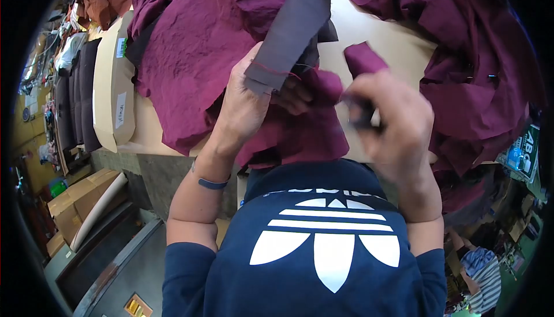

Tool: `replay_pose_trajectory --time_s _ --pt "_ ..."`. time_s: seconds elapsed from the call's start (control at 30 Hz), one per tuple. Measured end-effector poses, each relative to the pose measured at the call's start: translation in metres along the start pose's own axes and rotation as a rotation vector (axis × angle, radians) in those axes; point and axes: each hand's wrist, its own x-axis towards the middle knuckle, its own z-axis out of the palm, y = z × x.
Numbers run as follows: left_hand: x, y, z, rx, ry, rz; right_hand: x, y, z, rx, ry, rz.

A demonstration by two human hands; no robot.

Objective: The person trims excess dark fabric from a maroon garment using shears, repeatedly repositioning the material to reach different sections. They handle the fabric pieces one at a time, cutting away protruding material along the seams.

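Note:
My left hand (248, 100) grips a dark grey fabric strip (294, 25) with a line of red stitching near its lower end. Some of its fingers are hidden beneath the cloth. Maroon fabric (294, 135) hangs below that hand to the table's front edge. My right hand (398, 121), smeared by motion, is closed around a small dark tool (360, 112) whose kind I cannot make out. The tool is just right of the held cloth. Beyond the right hand's fingers shows a small maroon fabric piece (365, 60).
Crumpled maroon fabric (184, 57) covers the table's left side, and a maroon heap (467, 80) hangs over its right. A long cardboard box (115, 115) and dark fabric rolls (81, 98) stand left. Another person in striped clothing (487, 285) is at lower right.

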Motion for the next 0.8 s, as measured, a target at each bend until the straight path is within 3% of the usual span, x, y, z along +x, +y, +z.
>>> replay_pose_trajectory --time_s 0.13,0.27,0.37,0.43,0.5,0.53,0.6,0.73,0.8 --pt "0.003 -0.008 0.001 0.063 0.060 0.163 -0.010 -0.031 0.024 -0.062 -0.309 -0.265" --pt "0.000 -0.009 0.007 0.094 -0.021 0.098 -0.013 -0.032 0.026 0.051 -0.559 -0.152" --pt "-0.002 -0.008 0.006 0.016 -0.038 0.052 0.002 -0.024 0.020 0.315 -0.189 -0.095" --pt "-0.010 -0.008 0.007 -0.046 -0.090 0.094 0.016 -0.012 0.017 0.455 -0.050 0.059" --pt "-0.017 -0.008 0.009 0.093 -0.048 0.142 0.026 0.006 0.014 0.700 -0.098 0.478" --pt "-0.019 -0.006 0.009 0.158 -0.058 0.131 0.028 0.020 0.028 0.826 0.043 0.436" --pt "-0.023 -0.001 0.007 0.287 -0.073 0.106 0.026 0.039 0.044 1.027 0.057 0.504" --pt "-0.021 0.006 0.003 0.407 -0.276 0.024 0.025 0.043 0.054 0.970 0.074 0.467" --pt "-0.021 0.001 0.006 0.356 -0.214 0.000 0.026 0.038 0.049 0.843 0.041 0.440"
